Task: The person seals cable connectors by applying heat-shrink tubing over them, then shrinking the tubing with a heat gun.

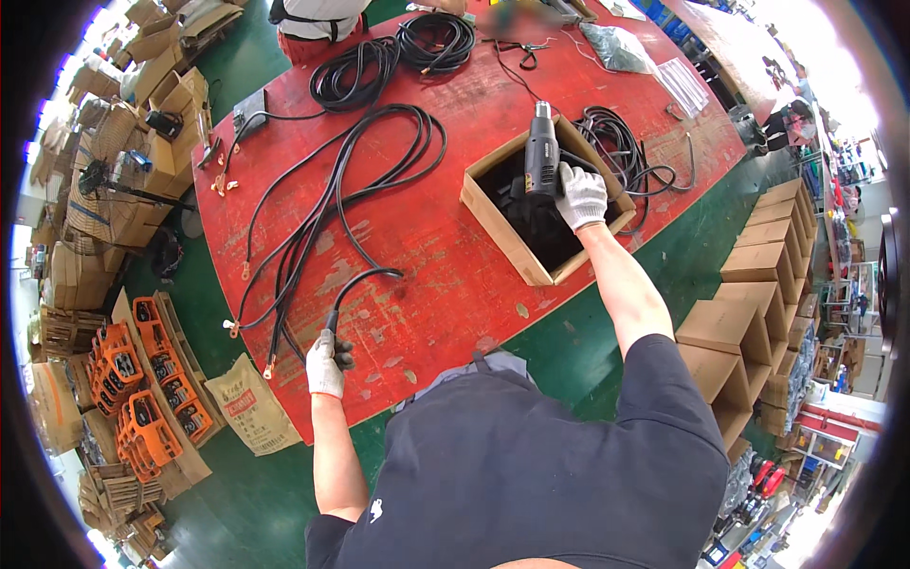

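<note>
Where the green floor meets the picture's left rim, stacked brown cardboard boxes (166, 104) crowd together, and below them flat trays (156, 398) lie filled with orange-and-black devices. Beside those lies a tan woven sack (248, 406) with red print, limp and creased. Next comes the red table (427, 237), a wide board whose paint is worn and scuffed to bare patches. Long black cables (322, 204) with small metal lugs at their ends sprawl across it in loose loops, and two tidy coils (393, 59) sit near its far edge. The left hand (325, 365), in a white knit glove, is closed into a fist around the end of one black cable (358, 282), which curves up and away from the glove over the near part of the table. Further right stands an open cardboard box (531, 204), square and rough-edged, with dark contents that cannot be made out. The right hand (580, 194), also gloved in white, is wrapped tight around the grip of a black heat gun (540, 152), holding it over the box with its metal nozzle pointing away from the person. Behind the box lies another tangle of black cable (616, 147), with a clear plastic bag (616, 45) beyond it. At the far right, open cardboard cartons (749, 294) stand in rows on the floor.
</note>
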`<state>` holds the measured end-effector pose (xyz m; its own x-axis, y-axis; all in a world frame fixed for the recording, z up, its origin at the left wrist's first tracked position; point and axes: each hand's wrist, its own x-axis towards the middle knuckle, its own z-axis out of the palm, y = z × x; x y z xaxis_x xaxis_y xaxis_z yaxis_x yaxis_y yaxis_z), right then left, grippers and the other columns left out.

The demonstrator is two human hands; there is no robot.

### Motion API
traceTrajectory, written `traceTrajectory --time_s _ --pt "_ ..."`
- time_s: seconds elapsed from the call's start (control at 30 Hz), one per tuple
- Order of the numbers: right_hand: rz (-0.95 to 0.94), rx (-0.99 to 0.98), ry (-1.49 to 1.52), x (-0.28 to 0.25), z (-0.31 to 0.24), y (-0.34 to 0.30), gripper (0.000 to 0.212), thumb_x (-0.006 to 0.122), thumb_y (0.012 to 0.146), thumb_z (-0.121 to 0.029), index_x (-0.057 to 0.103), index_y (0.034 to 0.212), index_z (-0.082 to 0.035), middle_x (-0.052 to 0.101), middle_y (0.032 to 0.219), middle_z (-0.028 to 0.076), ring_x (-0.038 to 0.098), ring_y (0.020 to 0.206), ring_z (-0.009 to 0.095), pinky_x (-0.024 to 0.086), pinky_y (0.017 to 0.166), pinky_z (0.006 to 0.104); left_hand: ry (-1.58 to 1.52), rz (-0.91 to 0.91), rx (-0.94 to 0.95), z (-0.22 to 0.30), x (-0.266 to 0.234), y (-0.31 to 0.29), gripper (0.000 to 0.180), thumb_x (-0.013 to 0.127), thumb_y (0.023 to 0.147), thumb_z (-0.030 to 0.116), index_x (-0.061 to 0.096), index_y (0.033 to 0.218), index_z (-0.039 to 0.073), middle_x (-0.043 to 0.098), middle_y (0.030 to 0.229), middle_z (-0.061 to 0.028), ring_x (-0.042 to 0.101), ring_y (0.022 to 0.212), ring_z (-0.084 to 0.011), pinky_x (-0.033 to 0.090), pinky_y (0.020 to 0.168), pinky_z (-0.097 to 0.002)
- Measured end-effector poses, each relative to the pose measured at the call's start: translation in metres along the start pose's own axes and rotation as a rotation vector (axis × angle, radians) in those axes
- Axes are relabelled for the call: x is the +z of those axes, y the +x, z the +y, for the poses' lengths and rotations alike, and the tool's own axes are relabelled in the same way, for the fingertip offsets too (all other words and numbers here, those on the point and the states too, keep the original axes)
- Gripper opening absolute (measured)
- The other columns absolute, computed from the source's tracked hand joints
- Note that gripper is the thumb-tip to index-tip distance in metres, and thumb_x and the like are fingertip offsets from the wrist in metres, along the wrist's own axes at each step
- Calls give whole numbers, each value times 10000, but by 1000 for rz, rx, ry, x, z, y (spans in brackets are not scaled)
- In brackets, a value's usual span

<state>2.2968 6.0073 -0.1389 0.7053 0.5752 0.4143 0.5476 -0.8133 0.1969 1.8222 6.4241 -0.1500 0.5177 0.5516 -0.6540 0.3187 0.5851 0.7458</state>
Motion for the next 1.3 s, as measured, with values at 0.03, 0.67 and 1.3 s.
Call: traceTrajectory --time_s 0.03,0.67,1.3 --pt "9 2 10 8 3 3 443 711 819 -258 669 1238 -118 666 910 86 681 872 294 512 829 460 4 6 11 1 -2 0 383 620 1067 454 609 926 98 688 784 -87 601 521 -145 501 461 -316" --pt "335 -222 450 -124 -144 168 428 739 823 -292 683 1232 -178 723 1029 66 704 977 309 536 916 464 -196 87 -23 22 -49 2 362 635 1060 463 598 913 134 662 780 -58 573 534 -148 454 481 -298" --pt "-243 -697 442 26 -286 -63 501 733 816 -209 656 1310 -163 714 981 88 695 893 313 508 835 497 -400 134 -323 -105 -126 -45 367 579 1087 476 597 997 121 487 690 66 348 493 -42 293 477 -232"
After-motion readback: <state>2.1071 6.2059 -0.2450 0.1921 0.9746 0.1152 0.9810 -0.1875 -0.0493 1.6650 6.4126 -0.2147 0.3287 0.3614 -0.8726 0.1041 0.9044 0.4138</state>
